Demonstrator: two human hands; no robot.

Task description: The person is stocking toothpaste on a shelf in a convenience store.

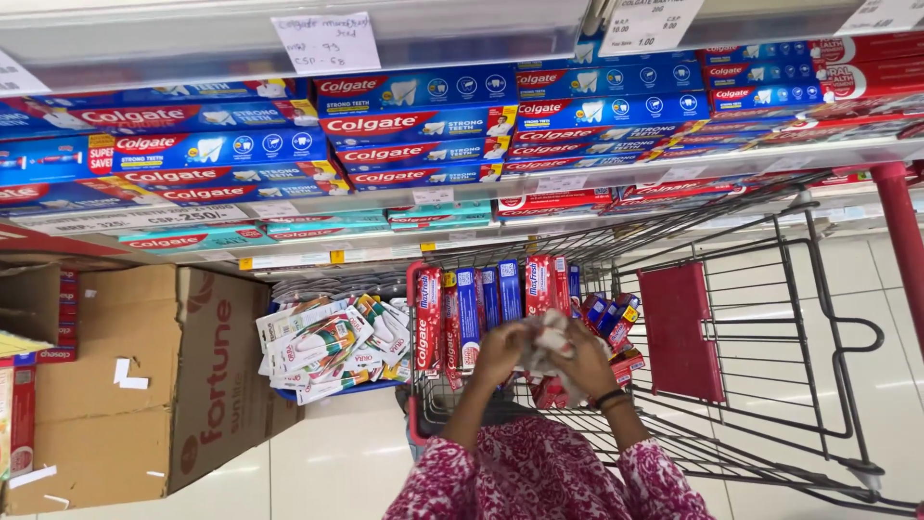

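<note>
Seen from the head camera, looking down, both hands meet over the near end of a wire shopping cart [828, 318]. The left hand [500, 351] and the right hand [585, 358] are pressed close together, their fingers closed around a crumpled piece of clear wrapping [549, 339] that bunches up between them. A dark band sits on the right wrist, and both forearms come out of sleeves with a pink and white floral print [539, 477]. The wrapping is held just above the cart's basket, in front of a row of red and blue toothpaste boxes [481, 308] standing upright on end along the basket's far edge. More small red packs [616, 323] lie tumbled in the basket just right of the hands, beside the red fold-down seat flap [679, 332]. To the left of the cart, a low bin holds a loose heap of white toothbrush packs [332, 347]. Further left stands an open brown cardboard box [144, 385] on the pale tiled floor [337, 462]. Across the top runs a shop shelf [577, 183] stacked with long blue and red toothpaste cartons lying flat, with paper price tags [327, 40] fixed to the shelf edge above them. A red post [900, 231] rises at the right edge.
</note>
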